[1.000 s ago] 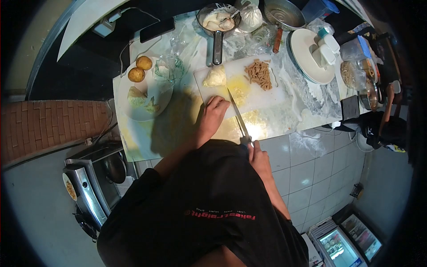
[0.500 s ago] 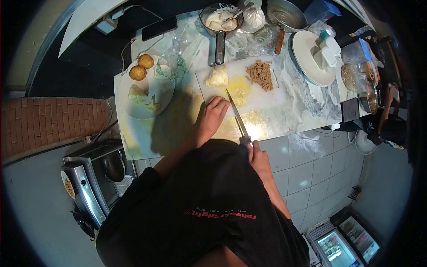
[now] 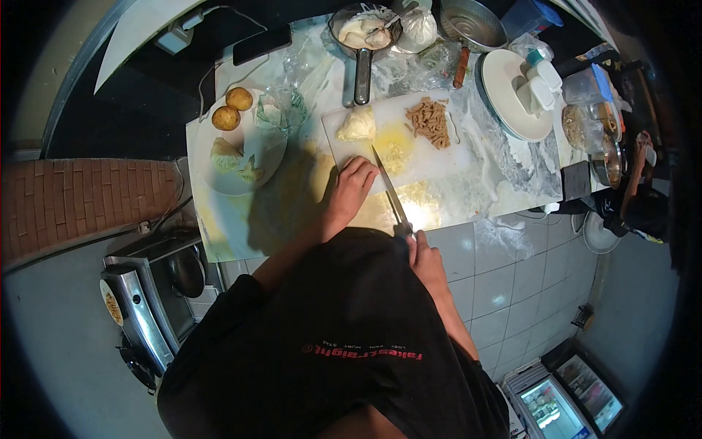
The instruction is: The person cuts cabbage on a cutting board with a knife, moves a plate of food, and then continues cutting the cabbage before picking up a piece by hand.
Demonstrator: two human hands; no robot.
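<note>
My left hand (image 3: pixel 354 192) rests at the front edge of the white cutting board (image 3: pixel 344 155), fingers bent and pressed together; whatever is under them is hidden. In my right hand (image 3: pixel 427 262) is the handle of a long knife (image 3: pixel 392 192), its tip on the board beside my left fingers. A pale yellow chunk (image 3: pixel 357 124) sits at the board's left, behind my left hand. Finely chopped yellow bits (image 3: pixel 395 155) lie right of the blade. Farther right is a pile of brown strips (image 3: pixel 429 123).
A white plate (image 3: pixel 212 179) at left holds two round brown items (image 3: pixel 226 118) and leafy pieces. Behind the board stand a pan with white contents (image 3: pixel 364 35) and a metal pan (image 3: pixel 474 25). At right, a large plate (image 3: pixel 501 102) carries white containers (image 3: pixel 541 94).
</note>
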